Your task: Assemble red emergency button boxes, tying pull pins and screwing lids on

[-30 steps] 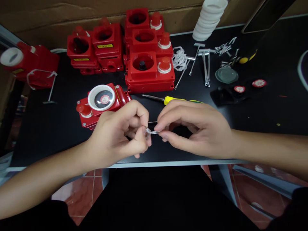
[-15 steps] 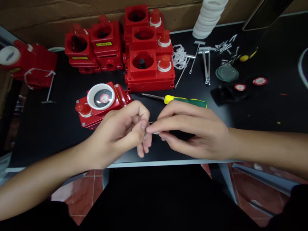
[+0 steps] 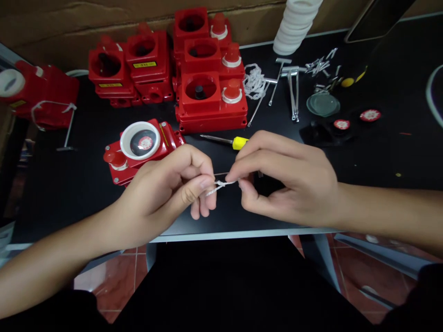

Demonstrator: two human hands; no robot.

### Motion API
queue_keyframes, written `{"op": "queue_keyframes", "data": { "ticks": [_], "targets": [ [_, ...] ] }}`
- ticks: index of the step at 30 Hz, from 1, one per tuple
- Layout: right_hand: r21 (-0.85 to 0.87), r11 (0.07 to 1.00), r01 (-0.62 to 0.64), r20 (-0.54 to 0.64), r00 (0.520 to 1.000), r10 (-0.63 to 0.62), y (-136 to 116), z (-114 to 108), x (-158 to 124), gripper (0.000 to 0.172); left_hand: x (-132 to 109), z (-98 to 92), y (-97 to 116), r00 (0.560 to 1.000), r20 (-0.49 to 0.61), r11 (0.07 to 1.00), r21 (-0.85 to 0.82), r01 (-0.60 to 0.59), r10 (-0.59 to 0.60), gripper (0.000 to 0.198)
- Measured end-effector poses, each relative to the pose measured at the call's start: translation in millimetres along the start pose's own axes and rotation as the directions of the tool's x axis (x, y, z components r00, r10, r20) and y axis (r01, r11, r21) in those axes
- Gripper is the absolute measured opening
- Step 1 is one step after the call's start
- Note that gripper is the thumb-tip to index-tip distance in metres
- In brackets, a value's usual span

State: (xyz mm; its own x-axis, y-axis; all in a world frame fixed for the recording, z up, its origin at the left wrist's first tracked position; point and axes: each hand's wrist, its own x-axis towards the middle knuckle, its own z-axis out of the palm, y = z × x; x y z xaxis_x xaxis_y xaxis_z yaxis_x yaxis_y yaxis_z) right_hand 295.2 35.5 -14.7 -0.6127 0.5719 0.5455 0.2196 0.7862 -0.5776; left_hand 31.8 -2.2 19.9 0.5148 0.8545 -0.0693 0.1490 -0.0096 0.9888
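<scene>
Pinching a short white chain point(image 3: 220, 185) between both hands, you hold it just above the near edge of the black table point(image 3: 69, 184). One chain, one thin metal pin point(image 3: 221, 174) just behind it. Just left sits one red box point(image 3: 140, 150) with a white ring; further back, six open red boxes point(image 3: 204, 87), and a yellow screwdriver point(image 3: 226, 140) partly hidden by your right hand point(image 3: 287, 180). Your left hand point(image 3: 166, 193) curls, thumb and forefinger clamping the chain's left end; the right grips the other.
</scene>
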Motion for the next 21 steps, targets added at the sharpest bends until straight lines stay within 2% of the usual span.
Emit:
{"op": "queue_keyframes", "data": {
  "ticks": [6,8,14,21],
  "targets": [
    [-0.176,0.984,0.02,0.039,0.999,-0.013,-1.9,-4.2,-1.7,0.017,-1.1,-0.1,1.6,0.999,-0.002,0.986,0.163,-0.043,0.043,0.009],
    [-0.187,0.982,0.023,0.079,0.997,-0.008,-2.2,-6.2,-2.7,0.017,-1.5,-0.2,1.5,0.998,0.006,0.977,0.204,-0.058,0.058,0.008],
    [0.119,0.987,-0.107,0.162,0.983,0.087,2.0,-7.8,-1.4,0.021,0.7,-0.9,-0.7,0.996,0.026,0.971,0.221,-0.092,0.088,0.009],
    [0.256,0.954,-0.155,0.215,0.971,0.1,1.8,-3.2,-2.2,0.027,3.3,1.8,-2.4,0.996,0.002,0.979,0.185,-0.09,0.091,0.01]
  ]
}}
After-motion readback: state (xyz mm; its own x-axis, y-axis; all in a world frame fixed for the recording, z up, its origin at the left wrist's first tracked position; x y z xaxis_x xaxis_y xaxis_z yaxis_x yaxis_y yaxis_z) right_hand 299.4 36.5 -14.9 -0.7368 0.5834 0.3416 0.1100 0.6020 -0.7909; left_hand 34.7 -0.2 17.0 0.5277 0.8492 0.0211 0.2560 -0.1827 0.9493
